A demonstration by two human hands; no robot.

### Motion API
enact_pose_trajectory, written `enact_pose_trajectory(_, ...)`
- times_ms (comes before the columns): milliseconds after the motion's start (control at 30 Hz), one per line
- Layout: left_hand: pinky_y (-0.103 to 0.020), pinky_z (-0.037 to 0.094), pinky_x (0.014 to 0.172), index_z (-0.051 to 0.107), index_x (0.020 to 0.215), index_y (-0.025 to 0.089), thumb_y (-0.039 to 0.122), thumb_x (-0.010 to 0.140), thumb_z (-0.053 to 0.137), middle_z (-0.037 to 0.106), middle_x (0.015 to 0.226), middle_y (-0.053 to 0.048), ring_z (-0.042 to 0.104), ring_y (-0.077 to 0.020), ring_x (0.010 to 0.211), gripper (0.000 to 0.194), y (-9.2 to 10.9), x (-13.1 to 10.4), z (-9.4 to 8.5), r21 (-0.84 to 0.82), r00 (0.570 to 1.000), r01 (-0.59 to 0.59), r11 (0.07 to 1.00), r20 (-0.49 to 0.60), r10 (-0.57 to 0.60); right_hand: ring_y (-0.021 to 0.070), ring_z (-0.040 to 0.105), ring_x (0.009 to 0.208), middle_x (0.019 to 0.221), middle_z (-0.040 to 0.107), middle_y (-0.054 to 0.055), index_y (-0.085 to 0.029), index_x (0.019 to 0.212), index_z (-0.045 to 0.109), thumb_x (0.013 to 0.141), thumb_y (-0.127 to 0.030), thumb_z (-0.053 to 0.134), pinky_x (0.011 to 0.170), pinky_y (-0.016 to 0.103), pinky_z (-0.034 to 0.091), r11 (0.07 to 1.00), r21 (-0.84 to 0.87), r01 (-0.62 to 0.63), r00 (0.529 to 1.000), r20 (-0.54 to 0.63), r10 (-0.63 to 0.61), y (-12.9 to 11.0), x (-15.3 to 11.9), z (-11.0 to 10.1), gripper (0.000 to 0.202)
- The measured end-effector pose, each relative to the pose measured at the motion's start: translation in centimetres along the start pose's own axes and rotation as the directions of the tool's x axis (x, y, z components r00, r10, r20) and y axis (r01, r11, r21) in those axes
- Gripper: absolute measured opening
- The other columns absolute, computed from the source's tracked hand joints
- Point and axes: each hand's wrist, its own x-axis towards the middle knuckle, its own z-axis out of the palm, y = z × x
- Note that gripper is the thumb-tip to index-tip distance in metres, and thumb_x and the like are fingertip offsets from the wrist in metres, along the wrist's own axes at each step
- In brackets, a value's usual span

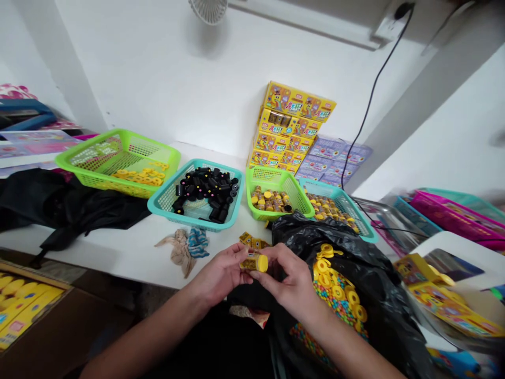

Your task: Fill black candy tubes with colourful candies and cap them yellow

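Between my two hands, above the table's front edge, is a small cylindrical container [253, 262] with a printed label and a yellow cap, lying sideways. My left hand [221, 273] holds its left end between thumb and fingers. The thumb and fingers of my right hand [286, 279] grip it at the capped end. Just behind my hands, printed yellow-brown labels [254, 241] lie on the table. To my right, a black plastic bag [374, 279] gapes, showing small multicoloured candies [335, 297] and yellow ring-shaped caps [337, 292].
Baskets line the table: a green one [79, 163] with yellow parts, a teal one [158, 208] with black cylinders, then green [303, 205] and blue [369, 231] ones with filled containers. Yellow boxes [292, 126] are stacked by the wall. Crumpled cloths [183, 247] lie front left. A cable [371, 100] hangs at right.
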Motion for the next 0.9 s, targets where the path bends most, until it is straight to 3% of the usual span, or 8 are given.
enact_pose_trajectory(100, -0.023, 0.05, 0.058, 0.063, 0.082, 0.013, 0.024, 0.07, 0.08, 0.067, 0.08, -0.006, 0.063, -0.0138, 0.068, 0.024, 0.0, 0.2, 0.1, -0.044, 0.999, 0.018, 0.999, -0.034, -0.02, 0.0172, 0.06, 0.077, 0.088, 0.063, 0.004, -0.022, 0.111, 0.061, 0.083, -0.021, 0.068, 0.066, 0.028, 0.049, 0.988, -0.094, 0.12, 0.993, 0.026, -0.118, 0.0, -0.2, 0.0, 0.029)
enact_pose_trajectory(233, -0.024, 0.051, 0.063, 0.064, 0.085, 0.013, 0.016, 0.064, 0.082, 0.068, 0.081, -0.006, 0.065, -0.0164, 0.073, 0.028, 0.0, 0.3, 0.3, -0.034, 0.997, -0.038, 0.999, -0.067, 0.036, 0.0158, 0.059, 0.071, 0.081, 0.061, 0.002, -0.022, 0.105, 0.061, 0.083, -0.025, 0.069, 0.065, 0.028, 0.05, 0.99, -0.127, 0.06, 0.998, 0.009, -0.059, -0.2, -0.3, 0.2, 0.023)
enact_pose_trajectory(433, -0.023, 0.051, 0.063, 0.067, 0.093, 0.011, 0.028, 0.082, 0.07, 0.069, 0.088, -0.008, 0.064, -0.0145, 0.072, 0.02, -0.7, 0.5, 0.6, -0.149, 0.997, 0.034, 0.988, -0.065, -0.044, 0.0186, 0.06, 0.08, 0.088, 0.062, 0.005, -0.023, 0.113, 0.058, 0.085, -0.018, 0.065, 0.069, 0.032, 0.052, 0.957, -0.224, 0.183, 0.982, 0.003, -0.187, -0.1, -0.4, 0.4, 0.029)
enact_pose_trajectory(633, -0.022, 0.051, 0.064, 0.069, 0.094, 0.009, 0.017, 0.082, 0.068, 0.069, 0.085, -0.007, 0.064, -0.0128, 0.071, 0.015, -0.4, 0.5, 1.0, -0.163, 0.992, 0.026, 0.986, -0.114, -0.045, 0.0175, 0.061, 0.079, 0.088, 0.063, 0.005, -0.023, 0.115, 0.06, 0.089, -0.019, 0.063, 0.069, 0.03, 0.053, 0.986, -0.12, 0.117, 0.992, -0.028, -0.121, 0.2, -0.4, 0.3, 0.027)
enact_pose_trajectory(900, -0.02, 0.049, 0.06, 0.067, 0.093, 0.009, 0.013, 0.087, 0.061, 0.07, 0.083, -0.006, 0.064, -0.0108, 0.066, 0.009, -0.3, 1.1, 1.1, -0.266, 0.975, 0.051, 0.963, -0.195, -0.106, 0.019, 0.063, 0.082, 0.09, 0.065, 0.008, -0.021, 0.112, 0.063, 0.089, -0.018, 0.061, 0.072, 0.031, 0.055, 0.96, -0.223, 0.167, 0.981, -0.055, -0.183, 0.7, -0.2, 0.8, 0.023)
